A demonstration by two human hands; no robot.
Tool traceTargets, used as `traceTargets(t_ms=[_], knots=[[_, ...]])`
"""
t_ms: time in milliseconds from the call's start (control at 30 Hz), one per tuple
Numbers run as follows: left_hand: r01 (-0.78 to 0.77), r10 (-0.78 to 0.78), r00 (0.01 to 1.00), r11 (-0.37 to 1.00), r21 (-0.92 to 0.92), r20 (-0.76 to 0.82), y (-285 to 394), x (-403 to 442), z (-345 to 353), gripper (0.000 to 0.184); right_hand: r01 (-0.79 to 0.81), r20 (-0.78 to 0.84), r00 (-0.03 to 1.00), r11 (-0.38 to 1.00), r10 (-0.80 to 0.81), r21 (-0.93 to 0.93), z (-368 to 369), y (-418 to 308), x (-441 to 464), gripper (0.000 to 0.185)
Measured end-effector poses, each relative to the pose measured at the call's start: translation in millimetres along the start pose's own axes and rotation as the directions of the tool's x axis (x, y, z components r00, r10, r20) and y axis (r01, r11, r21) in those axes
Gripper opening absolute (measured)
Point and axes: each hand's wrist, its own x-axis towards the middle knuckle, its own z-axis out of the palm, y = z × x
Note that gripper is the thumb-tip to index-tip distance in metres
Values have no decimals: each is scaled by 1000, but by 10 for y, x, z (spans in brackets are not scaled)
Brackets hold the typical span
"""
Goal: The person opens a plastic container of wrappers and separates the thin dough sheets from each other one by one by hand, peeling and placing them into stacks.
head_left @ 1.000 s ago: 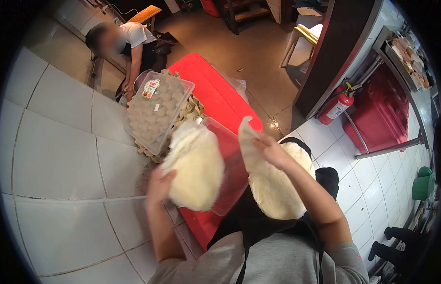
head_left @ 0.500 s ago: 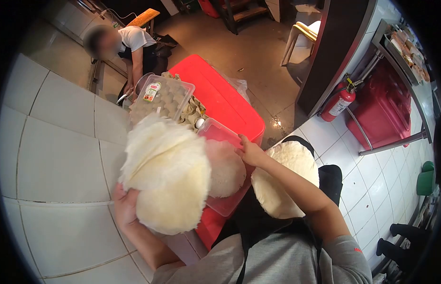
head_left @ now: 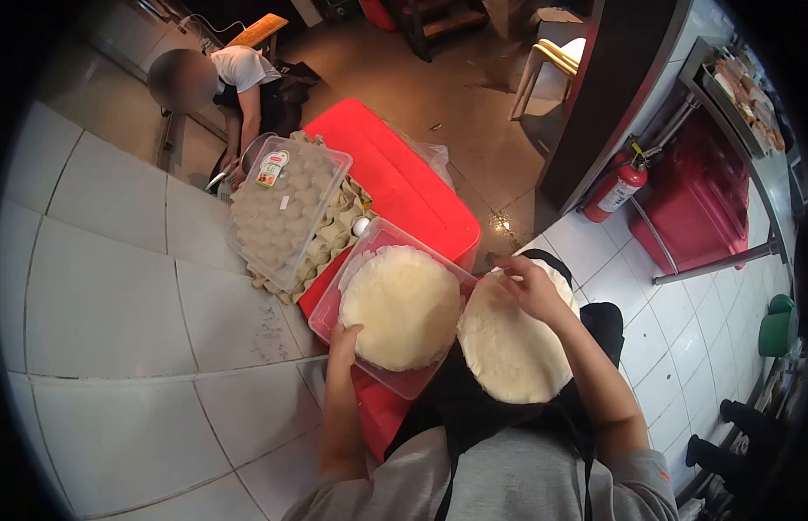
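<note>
A clear plastic container (head_left: 381,231) rests on the red lid, holding a round pale stack of thin flat sheets (head_left: 402,308). My left hand (head_left: 343,340) grips the near left edge of that stack, thumb on top. On my lap lies a second pale round stack (head_left: 515,347). Over its far edge is my right hand (head_left: 527,285), fingers bent together; whatever they may pinch is too small to tell.
Left of the container, egg trays (head_left: 330,247) carry a clear lid (head_left: 287,208) and a white egg (head_left: 361,227). The red box (head_left: 395,174) extends ahead. A co-worker (head_left: 248,82) crouches at the upper left. A fire extinguisher (head_left: 614,191) stands right.
My left hand has lowered the sheets from the left into the container. My right hand has left the container's edge and moved right, over the stack on my lap.
</note>
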Motion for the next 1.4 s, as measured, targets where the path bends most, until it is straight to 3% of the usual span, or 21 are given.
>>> traceTargets(t_ms=[67,167,200,300,367,433,633,667,767,800,900,933,1000,1100,1133,1167,1200,1233,1267,1300,1400], knots=[[10,-7,1000,986,169,-18,58,15,-5,54,3,-55,998,999,-1,34,-69,-10,-233,24],[-178,463,825,757,628,-325,359,-247,237,58,31,-92,995,999,-33,-24,-124,-114,-591,29],[-215,550,786,671,710,-282,727,-521,404,57,86,-75,993,992,-93,-96,-83,-163,-711,33],[-665,689,706,565,489,163,1107,-778,769,63,138,110,987,964,-115,-229,136,-459,-1066,58],[-863,599,501,406,302,625,1461,-1166,1176,71,192,189,976,840,-109,-508,357,-519,-1220,79],[-890,378,358,414,191,854,1562,-1402,1431,79,182,237,970,800,-51,-572,332,-614,-1218,84],[-972,338,184,203,119,923,1434,-1250,1798,62,219,231,964,881,-130,-420,214,-536,-1241,60],[-983,410,132,169,68,902,1431,-1252,1854,52,229,150,970,925,-191,-302,145,-558,-1259,50],[-987,487,85,161,6,869,1520,-1223,1980,46,130,38,991,981,-126,-144,-125,-615,-1298,44],[-998,602,21,65,-23,798,1602,-1244,2073,38,190,-31,980,970,-197,-151,-241,-627,-1312,36],[-998,691,64,66,25,720,1959,-1417,2229,31,258,-403,859,946,-317,-195,-559,-702,-1396,31],[-999,758,15,43,-27,652,2132,-1501,2302,21,256,-561,764,947,-320,-192,-662,-802,-1454,27],[-993,794,106,121,16,599,2349,-1703,2331,16,272,-803,469,925,-368,-265,-804,-830,-1547,22],[-986,798,165,136,94,580,2685,-2146,2379,15,279,-888,427,959,-169,-49,-746,-610,-1703,23],[-979,763,199,131,155,615,2742,-2325,2352,17,334,-805,592,897,41,290,-619,-495,-1713,26],[-968,728,236,122,217,643,2732,-2417,2358,18,313,-629,774,819,73,481,-517,-352,-1719,34],[-968,701,238,114,223,672,2643,-2464,2431,22,254,-403,905,591,133,766,-443,-336,-1724,38],[-967,673,242,107,233,698,2514,-2521,2508,25,35,-142,952,362,273,932,-445,-420,-1764,39],[-956,586,288,137,258,757,2316,-2484,2582,30,-22,-30,968,203,249,979,-324,-321,-1742,43],[-927,424,372,221,304,826,2123,-2445,2657,36,-71,-18,932,233,362,970,-195,-229,-1711,40],[-937,107,237,290,197,966,1830,-2308,2747,54,-8,-66,891,160,450,987,-152,103,-1721,35]])
